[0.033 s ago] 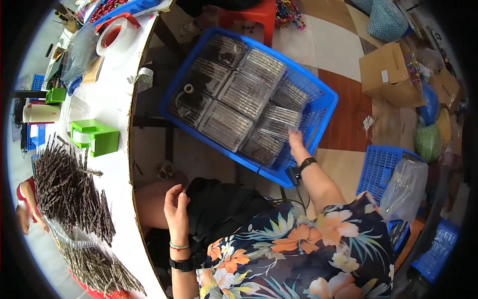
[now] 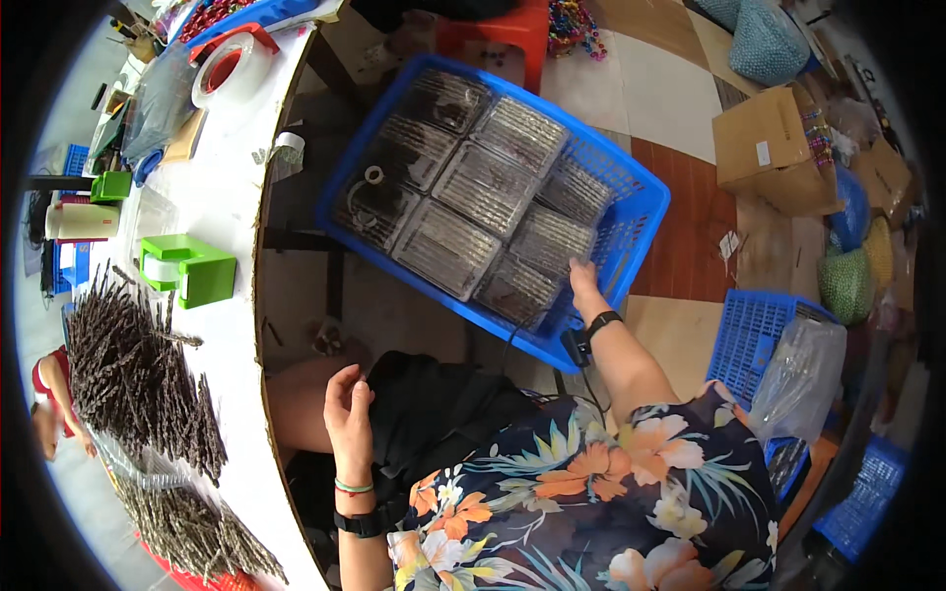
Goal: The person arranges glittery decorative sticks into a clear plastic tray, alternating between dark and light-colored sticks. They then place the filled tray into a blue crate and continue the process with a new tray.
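Note:
A blue plastic crate (image 2: pixel 645 202) stands beside the table, holding several flat clear boxes with rows of slim dark, silvery pieces. My right hand (image 2: pixel 583 280) reaches in over the crate's near right side. Its fingers are closed at the corner of one clear plastic box (image 2: pixel 554 239), which lies level among the others; the fingertips are partly hidden. My left hand (image 2: pixel 349 402) hovers above my lap near the table edge, loosely curled, with thumb and fingers apart and nothing in it.
On the white table (image 2: pixel 236 394) at left lie bundles of dark braided strands (image 2: pixel 138 379), a green tape dispenser (image 2: pixel 192 269) and a large clear tape roll (image 2: pixel 236 71). A red stool (image 2: pixel 503 39) stands behind the crate. Cardboard boxes (image 2: pixel 769 138) and another blue crate (image 2: pixel 739 340) are at right.
The clear box at my right hand has gone from slightly raised and tilted to lying flat in the crate. My right hand has barely shifted; my left hand stays in place.

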{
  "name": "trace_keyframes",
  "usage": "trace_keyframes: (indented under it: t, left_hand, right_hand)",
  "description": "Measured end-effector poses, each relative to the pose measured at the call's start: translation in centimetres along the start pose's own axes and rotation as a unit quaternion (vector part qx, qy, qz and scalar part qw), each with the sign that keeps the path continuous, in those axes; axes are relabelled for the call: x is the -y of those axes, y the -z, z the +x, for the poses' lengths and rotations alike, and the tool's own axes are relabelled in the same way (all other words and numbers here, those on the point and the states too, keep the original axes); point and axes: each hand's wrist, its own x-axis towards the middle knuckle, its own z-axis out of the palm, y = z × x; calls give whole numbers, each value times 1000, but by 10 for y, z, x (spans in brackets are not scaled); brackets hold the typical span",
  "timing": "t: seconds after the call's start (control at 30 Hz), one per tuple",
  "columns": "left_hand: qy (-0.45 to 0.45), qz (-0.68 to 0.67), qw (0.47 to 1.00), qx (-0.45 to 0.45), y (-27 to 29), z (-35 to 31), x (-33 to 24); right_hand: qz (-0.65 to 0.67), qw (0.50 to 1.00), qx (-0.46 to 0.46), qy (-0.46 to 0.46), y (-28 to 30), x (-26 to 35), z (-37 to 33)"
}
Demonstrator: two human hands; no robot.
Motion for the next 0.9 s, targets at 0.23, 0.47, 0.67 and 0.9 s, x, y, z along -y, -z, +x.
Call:
trace_keyframes:
  t: [0.23, 0.47, 0.67, 0.9]
  left_hand:
    - [-7, 37, 998, -54, 2, -11, 8]
    - [-16, 74, 996, -46, -3, -14, 6]
    - [-16, 84, 995, -60, -5, -22, 9]
    - [-16, 119, 990, -72, -4, -30, 7]
  right_hand:
    - [-40, 994, 75, -76, -17, 19, -2]
    - [-141, 986, 81, -39, -11, 27, -5]
    - [-274, 950, -26, 144, -24, 27, -33]
    - [-306, 902, -7, 305, -23, 15, 9]
